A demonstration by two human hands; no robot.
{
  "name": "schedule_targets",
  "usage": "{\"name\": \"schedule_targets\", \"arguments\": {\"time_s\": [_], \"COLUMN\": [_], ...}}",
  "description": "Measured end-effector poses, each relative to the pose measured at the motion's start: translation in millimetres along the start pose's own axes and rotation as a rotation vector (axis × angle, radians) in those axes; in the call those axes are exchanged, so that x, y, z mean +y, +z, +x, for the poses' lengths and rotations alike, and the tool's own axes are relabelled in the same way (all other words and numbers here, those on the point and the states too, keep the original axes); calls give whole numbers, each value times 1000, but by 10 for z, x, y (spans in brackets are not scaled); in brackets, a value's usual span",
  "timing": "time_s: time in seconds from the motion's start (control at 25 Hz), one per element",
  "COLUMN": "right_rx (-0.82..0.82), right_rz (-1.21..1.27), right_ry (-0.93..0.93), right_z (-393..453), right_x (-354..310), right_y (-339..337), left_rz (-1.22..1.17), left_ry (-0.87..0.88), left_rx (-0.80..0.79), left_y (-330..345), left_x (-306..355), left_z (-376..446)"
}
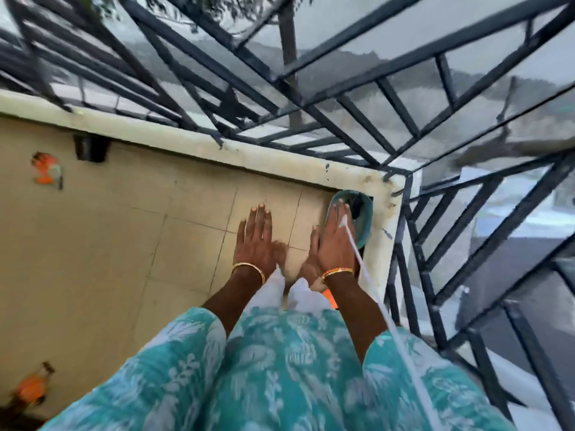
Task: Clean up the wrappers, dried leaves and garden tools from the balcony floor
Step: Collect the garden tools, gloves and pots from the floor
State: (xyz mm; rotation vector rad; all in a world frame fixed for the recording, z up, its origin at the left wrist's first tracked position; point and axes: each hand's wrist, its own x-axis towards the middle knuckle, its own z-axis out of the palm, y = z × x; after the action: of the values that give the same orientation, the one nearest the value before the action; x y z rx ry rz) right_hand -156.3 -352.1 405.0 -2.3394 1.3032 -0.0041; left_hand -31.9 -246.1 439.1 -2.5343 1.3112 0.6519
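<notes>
Grillwork (pixel 357 98) of dark metal bars fills the upper half of the view, fixed on a cream parapet ledge (pixel 193 144) that turns a corner at the right. Below it lies the balcony floor (pixel 130 244) of beige tiles. The person's teal floral garment (pixel 280 368) covers the bottom of the view, with both forearms reaching forward over the tiles. A teal bin (pixel 362 219) stands in the corner against the parapet, its rim partly hidden by the right hand (pixel 336 241), which is flat with straight fingers and holds nothing. The left hand (pixel 256 241) is likewise flat and released, fingers straight, just beside the right one and apart from it. A thin white cord (pixel 354 247) runs slantwise across the right wrist. An orange wrapper (pixel 46 171) lies far left on the floor near a small black pot (pixel 91 149), and another blurred orange item (pixel 31 388) lies at the lower left; what it is I cannot tell.
</notes>
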Motion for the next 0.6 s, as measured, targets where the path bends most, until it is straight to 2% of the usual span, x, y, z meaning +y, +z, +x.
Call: {"name": "schedule_targets", "arguments": {"time_s": [0.08, 0.2, 0.36, 0.6], "right_rx": [0, 33, 58, 75], "right_rz": [10, -53, -142, -185], "right_ry": [-73, -206, -394, -549], "right_z": [-45, -67, 4, -288], "right_x": [-197, -555, -1041, -2026], "right_y": [-177, -388, -480, -228], "left_rz": [-80, -185, -179, -174], "left_ry": [-109, -229, -287, -332], "left_rx": [0, 119, 195, 264], "left_y": [-130, -327, -467, -477], "left_x": [-124, -309, -652, -1483], "left_z": [-225, -482, -609, -1052]}}
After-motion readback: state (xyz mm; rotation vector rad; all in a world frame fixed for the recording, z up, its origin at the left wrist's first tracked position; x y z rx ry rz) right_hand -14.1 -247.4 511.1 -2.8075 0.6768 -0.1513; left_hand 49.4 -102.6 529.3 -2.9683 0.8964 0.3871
